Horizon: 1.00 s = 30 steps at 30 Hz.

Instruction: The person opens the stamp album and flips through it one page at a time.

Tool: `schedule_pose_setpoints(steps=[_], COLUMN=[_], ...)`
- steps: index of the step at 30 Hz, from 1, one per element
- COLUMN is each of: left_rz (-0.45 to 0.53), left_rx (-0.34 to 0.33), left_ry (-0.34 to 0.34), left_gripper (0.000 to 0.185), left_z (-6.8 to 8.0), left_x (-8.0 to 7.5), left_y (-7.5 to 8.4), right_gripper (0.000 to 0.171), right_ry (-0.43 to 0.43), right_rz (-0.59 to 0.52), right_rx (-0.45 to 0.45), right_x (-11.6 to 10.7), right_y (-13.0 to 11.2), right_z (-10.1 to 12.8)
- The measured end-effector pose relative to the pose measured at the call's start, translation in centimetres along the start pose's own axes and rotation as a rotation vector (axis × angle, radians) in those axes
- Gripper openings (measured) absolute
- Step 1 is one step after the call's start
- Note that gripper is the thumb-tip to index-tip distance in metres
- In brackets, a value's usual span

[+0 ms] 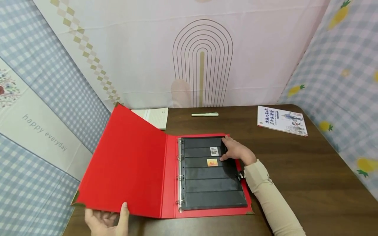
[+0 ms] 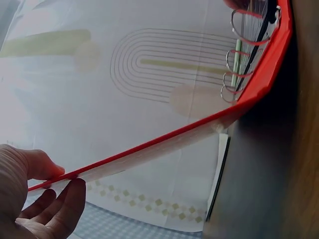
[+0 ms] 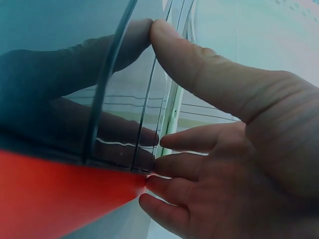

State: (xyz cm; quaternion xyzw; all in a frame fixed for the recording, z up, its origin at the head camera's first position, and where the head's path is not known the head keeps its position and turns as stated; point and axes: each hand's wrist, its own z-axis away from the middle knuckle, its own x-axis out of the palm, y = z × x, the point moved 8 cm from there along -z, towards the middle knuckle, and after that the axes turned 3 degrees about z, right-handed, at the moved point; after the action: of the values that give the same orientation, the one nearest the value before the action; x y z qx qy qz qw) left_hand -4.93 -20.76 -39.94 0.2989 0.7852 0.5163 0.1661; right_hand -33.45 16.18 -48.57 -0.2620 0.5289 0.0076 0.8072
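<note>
A red ring binder, a stamp album, lies on the table with its front cover [image 1: 127, 164] raised at a slant on the left. My left hand [image 1: 107, 223] pinches the lower edge of that cover between thumb and fingers, as the left wrist view also shows. Black stamp pages [image 1: 212, 200] sit on the metal rings [image 1: 179, 178]. On the top page are a grey-and-white stamp [image 1: 214, 151] and, below it, an orange-yellow stamp [image 1: 212, 162]. My right hand [image 1: 237, 152] rests at the pages' upper right edge, thumb and fingertips touching the glossy sheet in the right wrist view.
Behind the raised cover a pale notebook [image 1: 159, 117] is partly hidden. A light green pen [image 1: 204, 114] lies near the back edge of the brown table [image 1: 313, 183]. A picture book [image 1: 282, 121] lies at the back right. Patterned cloth hangs around the table.
</note>
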Motion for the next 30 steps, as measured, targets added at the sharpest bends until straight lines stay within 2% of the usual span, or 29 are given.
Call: schedule_pose_setpoints(steps=[2,5,7,10,13,18,24,26,30], left_rz=[0.156,0.366,0.406,0.297,0.186,0.181,0.130,0.118,0.008], left_rx=[-0.025,-0.027,-0.035,-0.093,-0.193,-0.308,-0.595,-0.617,-0.571], left_ry=[0.020,0.055,0.089,0.135,0.202,0.280,0.318,0.325,0.307], left_gripper=[0.091,0.093,0.096,0.097,0.098,0.102,0.106,0.103,0.111], left_z=[-0.4,-0.9,-1.1,-1.3,-1.4,-1.8,-2.3,-2.4,-2.3], left_x=[-0.2,-0.4,-0.6,-1.3,-2.2,-3.5,-6.0,-6.7,-7.9], left_y=[-0.2,0.0,-0.1,-0.8,-2.2,-4.6,-9.9,-11.6,-14.2], right_gripper=[0.091,0.089,0.087,0.084,0.083,0.083,0.083,0.083,0.083], right_ry=[0.000,0.001,0.007,0.006,0.004,0.012,0.031,0.043,0.061], right_rz=[0.008,0.016,0.031,0.050,0.055,0.059,0.072,0.078,0.082], right_rx=[0.003,0.008,0.008,0.020,0.034,0.044,0.055,0.056,0.052], right_x=[-0.1,-0.2,-0.4,-0.4,-0.2,-0.1,-0.1,-0.2,-0.2], right_y=[0.0,-0.1,-0.4,-0.6,-0.5,-0.5,-0.8,-0.9,-1.2], right_z=[0.1,0.2,0.3,0.3,0.3,0.4,0.7,0.7,0.8])
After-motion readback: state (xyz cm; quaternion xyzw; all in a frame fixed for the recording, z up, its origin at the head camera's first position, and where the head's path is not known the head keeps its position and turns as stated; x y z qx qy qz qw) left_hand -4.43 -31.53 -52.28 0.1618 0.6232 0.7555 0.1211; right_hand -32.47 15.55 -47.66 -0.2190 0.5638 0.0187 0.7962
